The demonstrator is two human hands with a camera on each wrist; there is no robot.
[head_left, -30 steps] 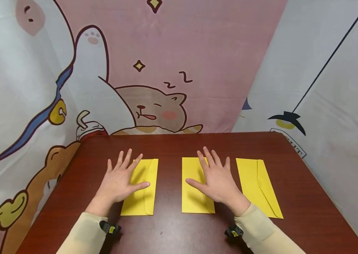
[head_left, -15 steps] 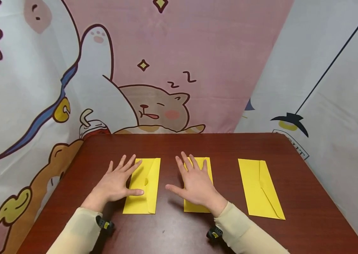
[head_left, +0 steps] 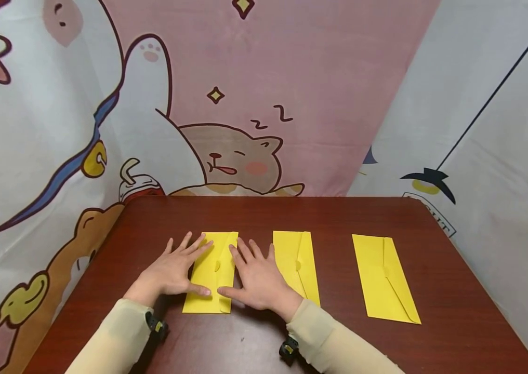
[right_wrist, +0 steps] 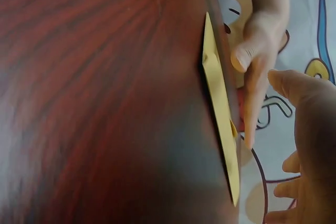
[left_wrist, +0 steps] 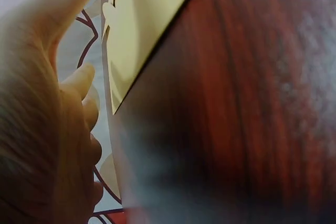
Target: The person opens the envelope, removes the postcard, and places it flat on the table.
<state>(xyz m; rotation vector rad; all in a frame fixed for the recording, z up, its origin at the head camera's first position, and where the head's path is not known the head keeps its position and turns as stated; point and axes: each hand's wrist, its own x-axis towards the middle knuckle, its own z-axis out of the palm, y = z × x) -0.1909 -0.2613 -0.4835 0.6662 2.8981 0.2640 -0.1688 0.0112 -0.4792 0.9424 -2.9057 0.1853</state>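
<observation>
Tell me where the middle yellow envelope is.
In the head view, the middle yellow envelope lies slightly right of centre on the table, partly hidden by the right hand.

The table is reddish brown. On its far side is a pink and white cloth, with a yellow bell printed at left.

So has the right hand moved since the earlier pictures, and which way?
Yes, to the left: in the head view, the right hand was over the middle yellow envelope and is now at the right edge of the leftmost envelope.
</observation>
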